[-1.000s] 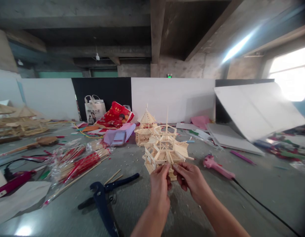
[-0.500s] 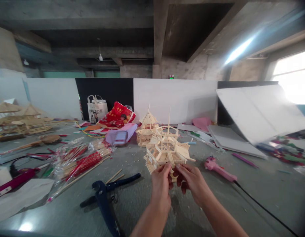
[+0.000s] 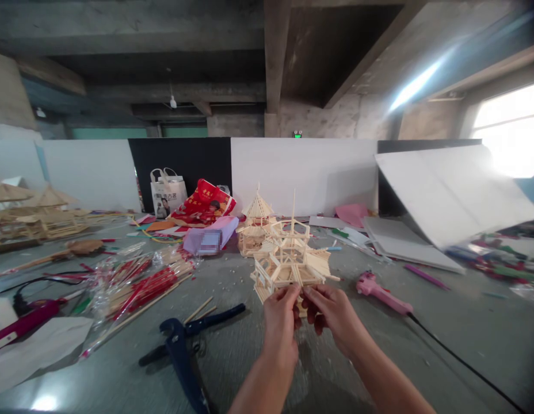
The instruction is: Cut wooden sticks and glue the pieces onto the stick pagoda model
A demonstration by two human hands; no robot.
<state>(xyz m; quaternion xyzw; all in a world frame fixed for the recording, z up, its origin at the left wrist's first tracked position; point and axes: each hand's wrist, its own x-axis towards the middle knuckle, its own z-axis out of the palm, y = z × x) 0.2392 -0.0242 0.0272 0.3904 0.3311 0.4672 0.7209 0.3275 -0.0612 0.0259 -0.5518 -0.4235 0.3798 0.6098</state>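
"Grey tabletop (image 3: 236, 356), plenty scattered over it. Where's the stick model (image 3: 286, 275)?"

"Right ahead of the person, in front of a peaked model (image 3: 255, 231)."

"And the fingers?"

"Left hand (image 3: 282, 310) and right hand (image 3: 330, 305) nearly touch at its near side, each pinching at thin sticks (image 3: 296, 274). Pink corded tool (image 3: 385, 295) to the right, blue cutter (image 3: 183, 351) to the left."

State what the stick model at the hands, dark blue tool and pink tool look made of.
Stick model: probably wood or bamboo, bare and matte; it looks pale and unpainted.
Dark blue tool: perhaps painted metal or plastic; smooth, mostly uniform colour.
Pink tool: likely moulded plastic, with a smooth, rounded, evenly coloured body.
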